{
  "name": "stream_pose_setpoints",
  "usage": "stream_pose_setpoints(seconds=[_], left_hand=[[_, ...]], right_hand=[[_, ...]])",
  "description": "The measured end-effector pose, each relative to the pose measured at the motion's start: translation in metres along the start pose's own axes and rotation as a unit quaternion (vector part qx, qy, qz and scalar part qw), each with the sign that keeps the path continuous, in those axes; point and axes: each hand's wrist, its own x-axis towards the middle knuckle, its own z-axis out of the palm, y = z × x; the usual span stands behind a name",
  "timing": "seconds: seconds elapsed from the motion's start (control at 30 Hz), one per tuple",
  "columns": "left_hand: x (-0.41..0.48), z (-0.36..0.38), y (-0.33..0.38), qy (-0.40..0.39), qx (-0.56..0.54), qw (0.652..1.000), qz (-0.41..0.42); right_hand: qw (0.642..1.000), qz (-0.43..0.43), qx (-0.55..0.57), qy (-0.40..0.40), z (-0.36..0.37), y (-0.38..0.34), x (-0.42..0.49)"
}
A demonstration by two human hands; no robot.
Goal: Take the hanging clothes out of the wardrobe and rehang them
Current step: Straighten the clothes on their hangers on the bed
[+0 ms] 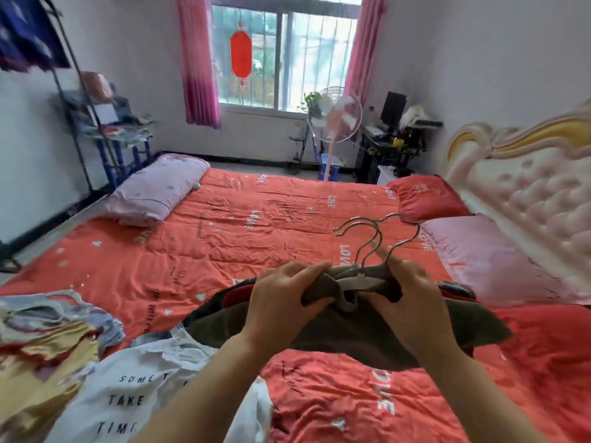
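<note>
A dark olive-brown garment (pixel 361 340) lies on the red bedspread (pixel 224 238) in front of me, with a red and a dark patterned garment showing under it. Its collar sits on grey hangers whose metal hooks (pixel 375 235) stick up toward the headboard. My left hand (pixel 281 302) pinches the collar fabric on the left. My right hand (pixel 412 302) grips the right side of the collar and hanger neck, index finger raised by the hooks. A white printed T-shirt (pixel 134 394) and a yellow-and-grey patterned garment (pixel 48 340) lie at the lower left.
A black clothes rack (pixel 76 100) with dark blue clothing (pixel 25 33) stands along the left wall. A pink folded quilt (pixel 156 190) lies far left on the bed, pillows (pixel 479 251) and a padded headboard (pixel 531 193) to the right. A fan (pixel 335 123) and desk stand by the window.
</note>
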Motion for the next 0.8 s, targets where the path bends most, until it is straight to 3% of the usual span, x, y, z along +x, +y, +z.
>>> stream_pose_setpoints(seconds=[0.2,0.5,0.8], left_hand=[[-0.050,-0.097,0.032,0.037,0.075,0.995,-0.046],[-0.160,-0.218,0.038,0.014,0.207,0.968,-0.139],[-0.263,-0.305,-0.015,0.003,0.194,0.955,-0.223]], right_hand=[[0.996,-0.057,0.072,-0.014,-0.019,-0.074,-0.015],[0.964,-0.101,0.216,-0.114,0.010,-0.198,-0.068],[0.940,-0.078,0.265,-0.201,0.075,-0.316,-0.120]])
